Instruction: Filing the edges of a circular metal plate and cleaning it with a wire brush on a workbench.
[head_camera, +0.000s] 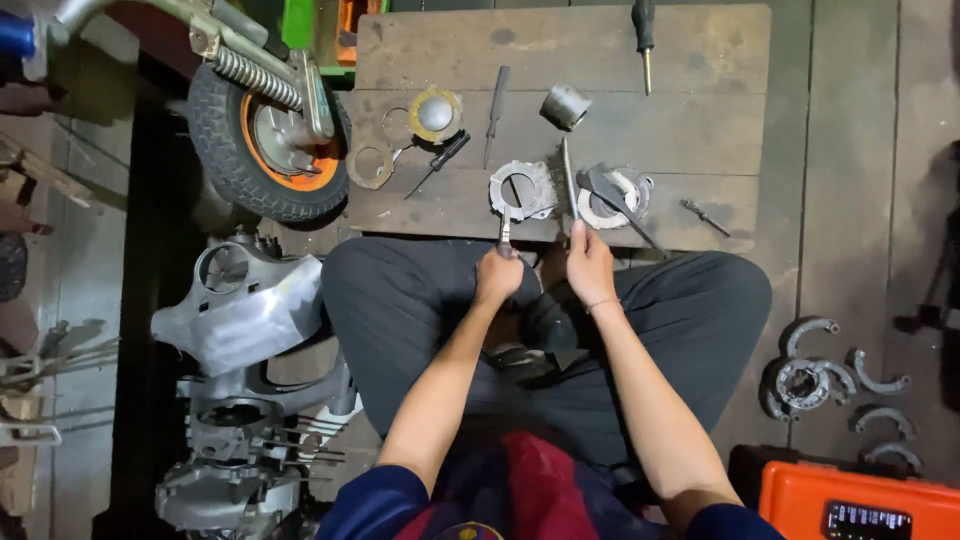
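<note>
Fingers of my left hand (497, 274) pinch pliers (505, 235) at the ring-shaped metal part (520, 188) on the wooden board (700, 60), my right hand (588, 262) grips a thin rod (568, 180); seemingly mid-prying, steady leverage next.

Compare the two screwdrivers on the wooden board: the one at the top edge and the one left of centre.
The top screwdriver is bigger and lies straight up the board, away from other parts. The smaller screwdriver lies slanted, next to a flat ring. Both have dark handles and lie untouched on the wooden board.

Orange-rimmed wheel (268, 140) left of board, curved brake shoes (830, 375) on floor, orange case (860, 505)
</note>
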